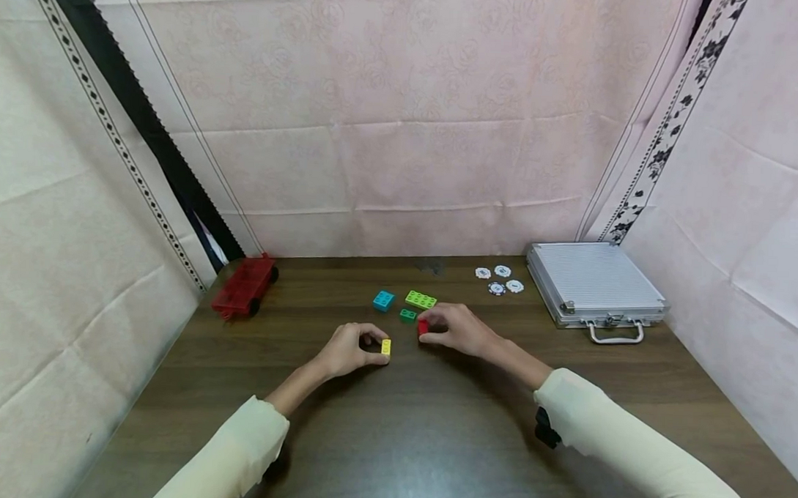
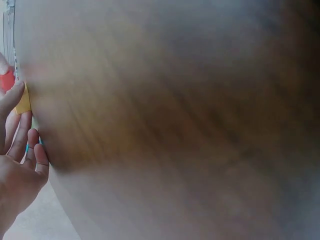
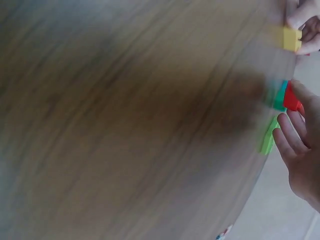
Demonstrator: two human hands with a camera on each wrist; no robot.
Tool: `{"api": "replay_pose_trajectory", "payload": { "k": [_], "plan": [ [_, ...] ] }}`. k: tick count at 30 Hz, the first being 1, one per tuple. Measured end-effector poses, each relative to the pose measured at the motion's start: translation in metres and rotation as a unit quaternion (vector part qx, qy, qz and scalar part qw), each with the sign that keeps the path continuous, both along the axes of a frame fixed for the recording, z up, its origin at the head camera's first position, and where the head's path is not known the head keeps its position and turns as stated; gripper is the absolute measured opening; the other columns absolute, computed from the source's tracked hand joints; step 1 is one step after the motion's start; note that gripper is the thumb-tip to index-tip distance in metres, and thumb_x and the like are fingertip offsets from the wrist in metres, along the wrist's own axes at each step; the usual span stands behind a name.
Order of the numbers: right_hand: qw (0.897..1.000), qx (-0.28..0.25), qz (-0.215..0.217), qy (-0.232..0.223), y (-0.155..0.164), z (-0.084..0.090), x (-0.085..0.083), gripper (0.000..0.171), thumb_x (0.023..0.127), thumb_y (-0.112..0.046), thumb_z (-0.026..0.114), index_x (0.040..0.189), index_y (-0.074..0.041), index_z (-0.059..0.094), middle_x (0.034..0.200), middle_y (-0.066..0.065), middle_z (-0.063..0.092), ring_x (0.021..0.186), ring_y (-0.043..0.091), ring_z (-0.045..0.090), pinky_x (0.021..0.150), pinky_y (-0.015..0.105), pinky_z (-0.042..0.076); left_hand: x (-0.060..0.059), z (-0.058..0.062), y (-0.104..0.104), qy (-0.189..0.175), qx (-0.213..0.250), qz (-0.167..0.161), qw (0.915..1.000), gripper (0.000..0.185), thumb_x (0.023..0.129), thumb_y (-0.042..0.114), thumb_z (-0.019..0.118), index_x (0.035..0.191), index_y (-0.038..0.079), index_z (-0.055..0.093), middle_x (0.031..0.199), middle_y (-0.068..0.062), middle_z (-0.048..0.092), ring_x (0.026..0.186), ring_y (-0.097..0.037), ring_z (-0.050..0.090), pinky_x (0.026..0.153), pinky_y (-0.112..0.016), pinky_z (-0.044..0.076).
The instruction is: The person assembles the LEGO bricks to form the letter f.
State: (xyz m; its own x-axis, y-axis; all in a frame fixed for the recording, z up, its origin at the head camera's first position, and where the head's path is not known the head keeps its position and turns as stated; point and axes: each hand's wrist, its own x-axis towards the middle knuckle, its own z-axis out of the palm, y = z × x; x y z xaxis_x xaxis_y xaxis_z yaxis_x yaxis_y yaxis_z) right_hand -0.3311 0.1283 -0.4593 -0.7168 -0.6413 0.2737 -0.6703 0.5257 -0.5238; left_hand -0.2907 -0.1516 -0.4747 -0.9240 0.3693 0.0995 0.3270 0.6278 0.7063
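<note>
Lying nr hands: grn brick

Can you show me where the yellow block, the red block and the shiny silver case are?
Yellow block (image 1: 386, 347): head view, middle of its visible face.
Red block (image 1: 423, 327): head view, the part showing between the fingers.
Silver case (image 1: 594, 278): head view, its ridged top.
</note>
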Motion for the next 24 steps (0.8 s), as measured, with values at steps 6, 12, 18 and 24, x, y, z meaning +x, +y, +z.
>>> {"api": "replay_pose_trajectory", "payload": {
  "k": [6, 12, 18, 24],
  "plan": [
    [1.000, -0.012, 0.019, 0.002, -0.019, 0.008, 0.009, 0.038, 0.092, -0.022, 0.082, 0.122, 0.000, 0.073, 0.109, 0.004, 0.075, 0.099, 0.013, 0.073, 0.084, 0.026, 0.058, -0.002, 0.004, 0.000, -0.010, -0.003, -0.006, 0.9999, 0.026, 0.083, 0.021, 0.090, 0.105, 0.015, 0.079, 0.095, 0.004, 0.071, 0.089, -0.016, 0.060, 0.077, -0.031, 0.051],
    [0.999, -0.008, 0.040, 0.005, -0.036, 0.009, 0.018, 0.037, 0.093, -0.023, 0.081, 0.122, -0.002, 0.074, 0.110, 0.004, 0.073, 0.099, 0.014, 0.072, 0.082, 0.027, 0.058, -0.006, 0.007, -0.001, -0.019, -0.010, -0.009, 0.9997, 0.025, 0.082, 0.023, 0.091, 0.103, 0.016, 0.079, 0.092, 0.003, 0.070, 0.085, -0.015, 0.059, 0.074, -0.031, 0.050],
    [0.999, -0.011, 0.049, 0.010, -0.045, 0.006, 0.023, 0.035, 0.092, -0.023, 0.082, 0.121, -0.005, 0.076, 0.107, 0.003, 0.072, 0.097, 0.012, 0.072, 0.081, 0.024, 0.058, -0.007, 0.008, 0.001, -0.025, -0.011, -0.004, 0.9996, 0.027, 0.081, 0.025, 0.092, 0.102, 0.016, 0.080, 0.092, 0.003, 0.070, 0.086, -0.015, 0.060, 0.073, -0.029, 0.051],
    [0.999, -0.021, 0.045, 0.020, -0.051, 0.002, 0.023, 0.033, 0.090, -0.025, 0.084, 0.119, -0.010, 0.078, 0.103, 0.000, 0.073, 0.090, 0.012, 0.070, 0.076, 0.022, 0.056, -0.007, 0.009, 0.001, -0.022, -0.013, -0.004, 0.9997, 0.029, 0.079, 0.024, 0.093, 0.102, 0.013, 0.080, 0.092, 0.002, 0.071, 0.086, -0.014, 0.061, 0.075, -0.029, 0.053]
  ]
}}
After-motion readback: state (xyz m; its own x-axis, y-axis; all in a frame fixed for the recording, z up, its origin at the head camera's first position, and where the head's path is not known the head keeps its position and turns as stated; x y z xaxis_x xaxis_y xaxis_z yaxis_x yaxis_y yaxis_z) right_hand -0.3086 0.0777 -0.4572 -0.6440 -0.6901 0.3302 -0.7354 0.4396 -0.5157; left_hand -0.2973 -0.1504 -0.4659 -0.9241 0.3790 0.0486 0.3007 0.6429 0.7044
